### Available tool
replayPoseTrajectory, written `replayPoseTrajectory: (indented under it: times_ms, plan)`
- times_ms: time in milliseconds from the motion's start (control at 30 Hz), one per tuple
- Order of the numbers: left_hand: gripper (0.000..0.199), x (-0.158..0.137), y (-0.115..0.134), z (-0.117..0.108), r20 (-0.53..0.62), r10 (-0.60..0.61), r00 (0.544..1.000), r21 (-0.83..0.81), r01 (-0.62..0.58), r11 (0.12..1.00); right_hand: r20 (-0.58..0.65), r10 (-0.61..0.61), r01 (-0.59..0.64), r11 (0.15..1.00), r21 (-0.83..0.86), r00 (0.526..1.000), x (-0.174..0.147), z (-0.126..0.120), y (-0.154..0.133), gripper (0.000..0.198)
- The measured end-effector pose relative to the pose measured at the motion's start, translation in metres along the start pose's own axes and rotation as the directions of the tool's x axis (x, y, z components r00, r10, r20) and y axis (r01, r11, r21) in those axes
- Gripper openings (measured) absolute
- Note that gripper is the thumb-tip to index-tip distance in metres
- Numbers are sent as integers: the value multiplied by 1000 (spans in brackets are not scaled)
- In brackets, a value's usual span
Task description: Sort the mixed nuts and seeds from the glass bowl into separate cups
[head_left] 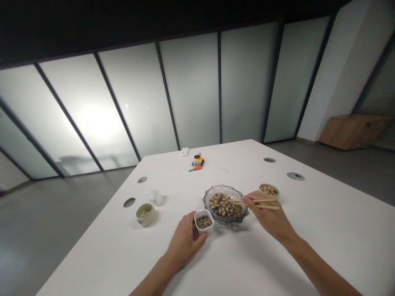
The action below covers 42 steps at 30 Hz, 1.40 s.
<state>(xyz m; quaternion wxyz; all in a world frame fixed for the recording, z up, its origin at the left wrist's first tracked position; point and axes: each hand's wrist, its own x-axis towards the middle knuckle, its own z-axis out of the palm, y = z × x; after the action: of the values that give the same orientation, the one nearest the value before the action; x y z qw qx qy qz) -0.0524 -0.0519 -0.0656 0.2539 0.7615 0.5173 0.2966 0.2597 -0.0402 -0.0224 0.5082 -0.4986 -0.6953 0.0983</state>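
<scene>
My left hand (pixel 187 237) is wrapped round a small white square cup (pixel 209 230) with brown seeds (pixel 203 222) in it, close to the near left side of a clear glass bowl (pixel 230 190). Pistachios (pixel 222 201) and darker seeds lie mixed in that bowl. Wooden chopsticks (pixel 265 204) are gripped in my right hand (pixel 267 213), at the bowl's right rim. Their tips reach down among the nuts; whether they pinch anything is too small to tell.
Right of the bowl, partly behind my right hand, stands a round bowl of pistachios (pixel 275 194). On the left are a round ceramic bowl (pixel 145 214) and a white cup (pixel 155 197). Farther back lie a yellow toy vehicle (pixel 198 160), a toy carrot (pixel 196 168) and a white device (pixel 184 152).
</scene>
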Motion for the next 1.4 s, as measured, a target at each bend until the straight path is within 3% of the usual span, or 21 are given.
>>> replayPoseTrajectory:
  times_ms: [367, 467, 567, 667, 867, 1067, 1233, 1400]
  plan:
    - [57, 0, 1, 0, 2, -1, 1000, -1, 1, 1000, -127, 15, -17, 1000, -14, 992, 4, -6, -7, 48]
    - [55, 0, 2, -1, -4, -3, 1000, -1, 3, 1000, -132, 99, -84, 990, 113, 986, 2, -4, -14, 48]
    - [55, 0, 3, -1, -6, -3, 1000, 2, 3, 1000, -52, 124, -109, 967, 230, 991, -2, 0, -22, 48]
    - [57, -1, 3, -1, -10, -6, 1000, 6, 6, 1000, -41, 89, -81, 984, 161, 995, -2, -3, -25, 49]
    - [54, 0, 1, -1, 1, 5, 1000, -4, -5, 1000, -210, -23, 7, 997, -77, 977, 9, -24, -14, 58]
    - [55, -1, 0, 0, 4, 2, 1000, -5, -2, 1000, -110, -100, 87, 989, -123, 989, 9, -22, -7, 52]
    - [57, -1, 0, 0, -6, 13, 1000, -6, -13, 1000, 7, -73, 73, 993, -96, 997, 6, -18, -5, 48]
    - [56, -1, -1, 0, -14, 21, 1000, -13, -21, 1000, 35, -70, 72, 995, -71, 997, 5, -18, -3, 47]
